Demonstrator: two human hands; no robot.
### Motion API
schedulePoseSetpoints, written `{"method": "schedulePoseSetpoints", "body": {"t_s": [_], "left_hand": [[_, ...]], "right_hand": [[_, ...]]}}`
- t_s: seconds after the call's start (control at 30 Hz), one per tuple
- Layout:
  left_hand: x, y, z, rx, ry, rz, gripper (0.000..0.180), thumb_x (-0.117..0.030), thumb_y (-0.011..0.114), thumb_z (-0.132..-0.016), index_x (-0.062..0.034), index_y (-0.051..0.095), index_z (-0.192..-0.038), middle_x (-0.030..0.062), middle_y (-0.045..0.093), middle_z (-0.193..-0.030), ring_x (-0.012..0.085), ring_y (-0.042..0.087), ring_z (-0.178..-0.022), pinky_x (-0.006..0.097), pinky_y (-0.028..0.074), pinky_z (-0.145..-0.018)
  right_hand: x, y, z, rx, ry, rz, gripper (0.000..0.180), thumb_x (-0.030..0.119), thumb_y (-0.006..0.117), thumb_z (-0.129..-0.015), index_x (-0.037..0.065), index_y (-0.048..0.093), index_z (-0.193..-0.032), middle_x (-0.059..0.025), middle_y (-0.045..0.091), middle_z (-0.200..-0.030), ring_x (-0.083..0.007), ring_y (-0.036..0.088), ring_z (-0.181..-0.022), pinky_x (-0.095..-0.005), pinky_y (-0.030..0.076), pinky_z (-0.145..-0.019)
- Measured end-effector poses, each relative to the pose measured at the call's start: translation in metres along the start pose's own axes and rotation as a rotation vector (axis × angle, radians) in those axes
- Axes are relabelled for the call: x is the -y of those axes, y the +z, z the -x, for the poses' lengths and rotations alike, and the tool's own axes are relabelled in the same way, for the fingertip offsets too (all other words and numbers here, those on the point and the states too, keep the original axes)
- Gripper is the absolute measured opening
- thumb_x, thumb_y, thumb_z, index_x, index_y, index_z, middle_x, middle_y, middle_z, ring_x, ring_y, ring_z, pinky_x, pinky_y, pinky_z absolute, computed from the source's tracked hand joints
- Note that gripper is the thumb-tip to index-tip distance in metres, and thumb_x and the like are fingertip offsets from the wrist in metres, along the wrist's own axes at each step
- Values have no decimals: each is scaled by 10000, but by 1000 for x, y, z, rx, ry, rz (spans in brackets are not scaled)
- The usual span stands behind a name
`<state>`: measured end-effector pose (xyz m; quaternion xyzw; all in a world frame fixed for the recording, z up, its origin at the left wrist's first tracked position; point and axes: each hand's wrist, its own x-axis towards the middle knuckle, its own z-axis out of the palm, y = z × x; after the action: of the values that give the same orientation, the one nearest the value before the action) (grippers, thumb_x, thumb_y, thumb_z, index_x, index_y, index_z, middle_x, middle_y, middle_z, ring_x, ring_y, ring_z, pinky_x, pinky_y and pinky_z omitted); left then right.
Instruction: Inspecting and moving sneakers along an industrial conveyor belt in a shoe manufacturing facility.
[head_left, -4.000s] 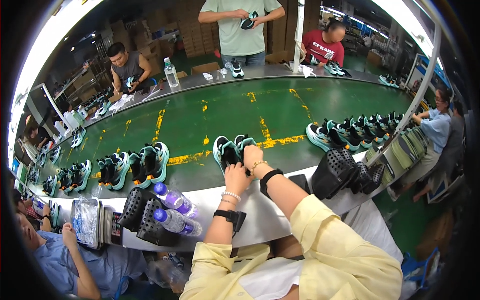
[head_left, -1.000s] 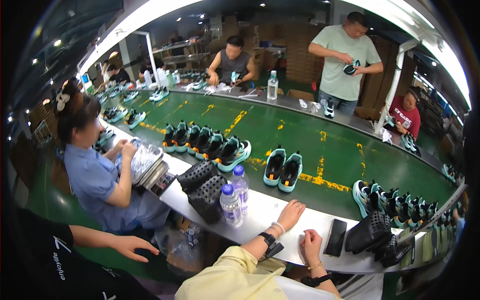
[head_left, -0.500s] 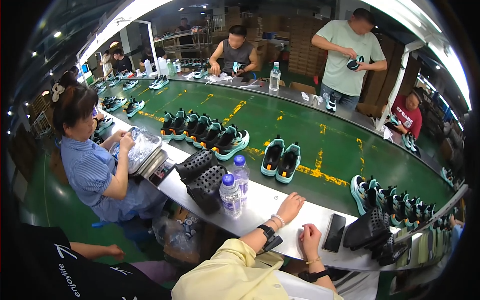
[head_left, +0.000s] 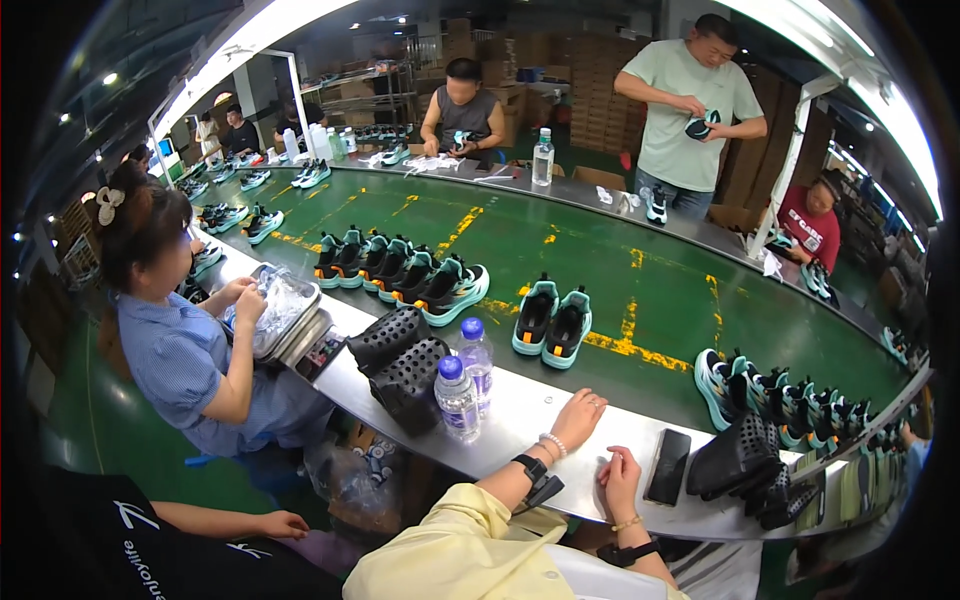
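My left hand [head_left: 578, 418] rests on the metal ledge [head_left: 520, 408] by the belt, fingers stretched toward the shoes and nothing in its grasp. To its right, my right hand [head_left: 621, 474] lies near the ledge's front edge, fingers curled in and empty. Just beyond it is a dark phone [head_left: 668, 467]. A pair of black and turquoise sneakers [head_left: 552, 322] stands upright on the green belt [head_left: 640, 300], ahead of my left hand and apart from it. Two clear bottles with purple caps [head_left: 458, 398] [head_left: 474, 365] stand to the left on the ledge.
Black perforated holders [head_left: 405, 370] sit left of the bottles; another black holder [head_left: 735, 458] is right of the phone. Rows of sneakers [head_left: 400, 268] [head_left: 780, 400] line the belt. A person in blue [head_left: 185, 350] handles clear plastic at left. Other people work across the belt.
Both my hands stay in place on the ledge. A neighbour's hand at the lower left has moved right. The whole view has shifted slightly.
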<state>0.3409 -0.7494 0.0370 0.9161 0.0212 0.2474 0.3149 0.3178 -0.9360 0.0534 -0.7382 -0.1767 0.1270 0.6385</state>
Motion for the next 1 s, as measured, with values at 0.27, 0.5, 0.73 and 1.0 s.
{"method": "schedulePoseSetpoints", "body": {"t_s": [0.27, 0.5, 0.73, 1.0], "left_hand": [[-12, -4, 1, -67, 18, -2, 267, -174, 467, -990, -5, 667, -1041, 113, 667, -1066, 277, 542, -1124, 385, 372, -1069], [-14, -7, 1, -38, 45, -36, 254, -171, 472, -987, -15, 664, -1048, 101, 662, -1074, 267, 541, -1127, 375, 364, -1075], [-11, -5, 0, 23, -10, 7, 289, -219, 487, -989, -31, 671, -1107, 115, 658, -1146, 316, 508, -1206, 387, 379, -1071], [-10, -1, 1, -18, 3, 36, 266, -212, 514, -974, -30, 670, -1089, 110, 664, -1134, 312, 515, -1194, 385, 391, -1058]], "right_hand": [[-1, -4, 2, -4, 9, -30, 220, 119, 437, -1019, 12, 627, -997, -14, 545, -553, -63, 471, -460, -223, 363, -436], [2, -4, 4, -7, 5, -23, 227, 123, 429, -1022, 14, 626, -991, -13, 545, -551, -61, 471, -460, -221, 361, -435], [2, -5, 4, 2, 10, -22, 231, 154, 433, -1030, 22, 619, -993, -9, 544, -557, -56, 466, -460, -211, 359, -437], [4, -7, 6, 6, 4, 0, 244, 180, 431, -1036, 25, 617, -1007, -6, 544, -569, -55, 469, -474, -208, 363, -447]]}}
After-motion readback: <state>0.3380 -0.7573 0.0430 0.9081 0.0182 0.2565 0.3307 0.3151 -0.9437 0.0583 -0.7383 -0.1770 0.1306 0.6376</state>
